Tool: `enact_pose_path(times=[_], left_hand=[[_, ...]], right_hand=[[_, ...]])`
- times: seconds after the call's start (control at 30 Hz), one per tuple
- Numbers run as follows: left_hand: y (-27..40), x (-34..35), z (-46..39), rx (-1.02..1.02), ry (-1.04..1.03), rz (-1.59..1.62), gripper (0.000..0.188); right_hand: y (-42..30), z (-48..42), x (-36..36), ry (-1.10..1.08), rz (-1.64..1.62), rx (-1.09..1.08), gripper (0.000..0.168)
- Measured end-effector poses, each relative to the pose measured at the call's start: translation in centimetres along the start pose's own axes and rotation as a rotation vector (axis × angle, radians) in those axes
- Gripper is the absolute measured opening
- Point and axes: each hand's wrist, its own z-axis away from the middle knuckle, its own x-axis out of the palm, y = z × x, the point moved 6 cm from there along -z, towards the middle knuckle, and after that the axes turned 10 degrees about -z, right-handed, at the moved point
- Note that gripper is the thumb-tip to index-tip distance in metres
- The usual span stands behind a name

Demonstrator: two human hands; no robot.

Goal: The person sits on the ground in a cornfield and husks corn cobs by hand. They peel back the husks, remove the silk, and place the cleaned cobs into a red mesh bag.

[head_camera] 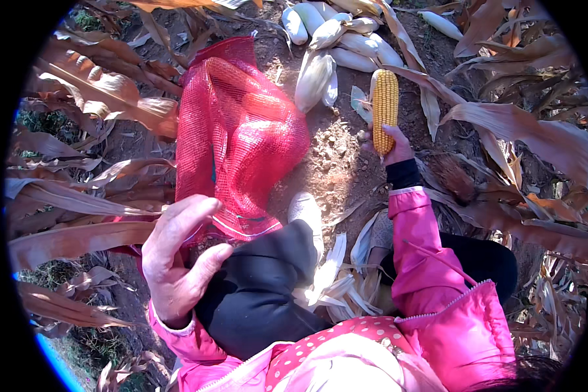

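A bare yellow corn cob [385, 108], its kernels exposed, is gripped near its lower end by my right hand [397, 144]. The cob points away from me over the soil. Raised above my left thigh, my left hand [183, 259] holds nothing, with thumb and fingers apart. Just beyond it a red mesh sack [245, 132] lies on the ground, partly bulged. Several corn ears still in pale husks [353, 49] are heaped past the cob. Stripped dry husks [340, 284] lie between my legs.
Dry corn leaves [112, 98] crowd the left side, and more brown leaves [529, 127] hang over the right. A single husked ear [442, 24] lies apart at the upper right. My shoe [305, 210] rests on bare soil [335, 157] beside the sack.
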Motion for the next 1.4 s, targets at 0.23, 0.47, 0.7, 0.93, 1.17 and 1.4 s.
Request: enact_pose_path(times=[0.23,0.47,0.7,0.93,1.17,1.4], left_hand=[[-8.6,-1.0,9.2,-0.187,0.175,-0.561,0.075],[-18.4,4.8,15.3,-0.323,0.068,-0.839,0.088],[-23.7,8.4,10.5,-0.269,0.215,-0.517,0.030],[-21.0,6.3,-1.3,-0.148,0.169,0.142,0.014],[-6.6,1.9,-8.8,0.279,0.118,-0.187,0.010],[-3.4,-1.7,-9.2,0.359,-0.027,-0.224,0.007]], right_hand=[[-0.6,10.0,6.0,-0.157,0.308,0.084,0.034],[0.8,17.5,12.2,-0.412,0.620,0.165,0.046],[0.5,21.0,16.1,-0.483,0.578,0.164,0.050],[0.3,24.0,19.4,-0.588,0.562,0.313,0.070],[4.9,25.3,25.9,-0.859,0.618,0.555,0.065],[7.6,20.2,21.2,-0.439,0.311,0.609,0.039]])
